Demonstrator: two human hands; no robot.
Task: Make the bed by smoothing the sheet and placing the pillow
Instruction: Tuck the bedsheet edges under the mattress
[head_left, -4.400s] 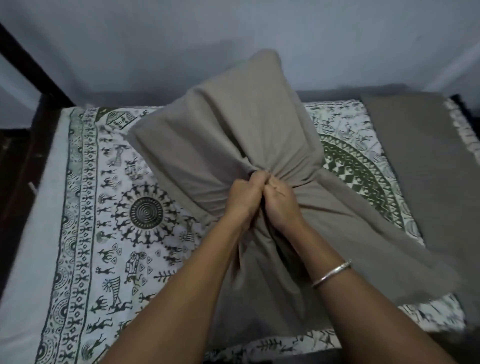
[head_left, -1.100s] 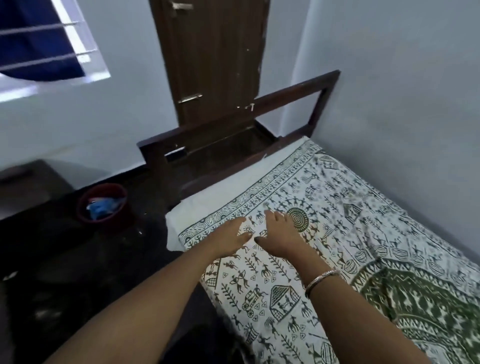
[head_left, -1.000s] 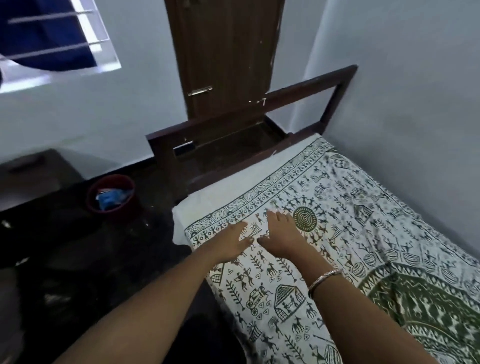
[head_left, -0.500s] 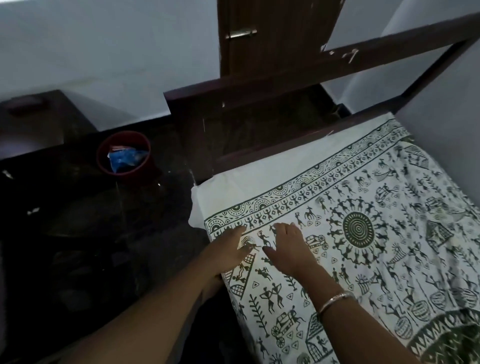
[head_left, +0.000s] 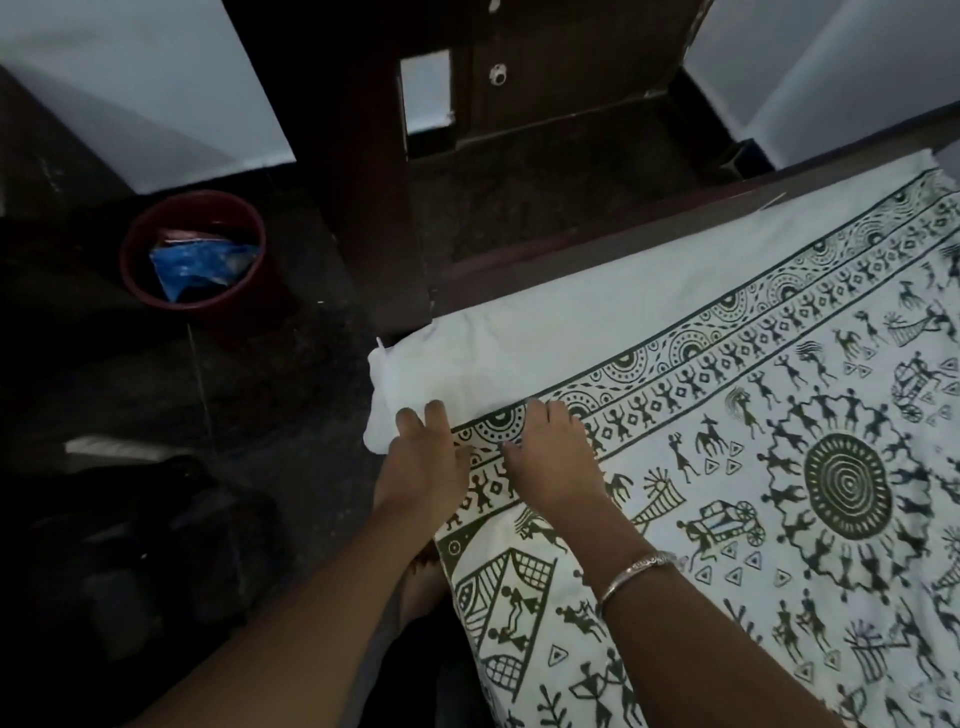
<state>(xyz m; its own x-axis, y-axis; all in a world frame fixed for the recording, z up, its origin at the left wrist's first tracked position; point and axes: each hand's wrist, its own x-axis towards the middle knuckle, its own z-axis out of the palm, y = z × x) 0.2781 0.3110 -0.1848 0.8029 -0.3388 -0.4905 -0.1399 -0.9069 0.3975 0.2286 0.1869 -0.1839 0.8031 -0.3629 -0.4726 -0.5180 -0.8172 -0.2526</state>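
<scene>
Dark floor (head_left: 291, 364) and a brown wooden bed frame (head_left: 374, 218) fill the view from 9 to 12 o'clock; the printed sheet (head_left: 727, 467) covers the mattress from 1 to 5 o'clock, its plain white border running along the frame end.

Both hands sit at the near corner of the sheet, just beside each other. Left hand (head_left: 423, 462) lies flat on the corner at the mattress edge, fingers spread and reaching onto the bunched white fabric (head_left: 400, 384) toward 11 o'clock, holding nothing. Right hand (head_left: 553, 457) lies palm down on the patterned border, fingers open and loose, gripping nothing (silver bangle (head_left: 639, 569) on that wrist).

Step in hand looks like smoothing this corner. To do it well: keep palms flat, push outward toward 10 o'clock so the slack runs off the edge, then pull the bunched white lump taut and tuck it down the mattress side. Pressing with 1 hand while the other draws the cloth should stop the print line from skewing.

Pillow is not in view, so placing it is not yet done as far as can be seen.

Containers: 1 red bucket (head_left: 140, 270) on the floor at 10 o'clock, well apart from the bed, with crumpled blue plastic (head_left: 197, 267) inside; rest of contents too dark to tell.
</scene>
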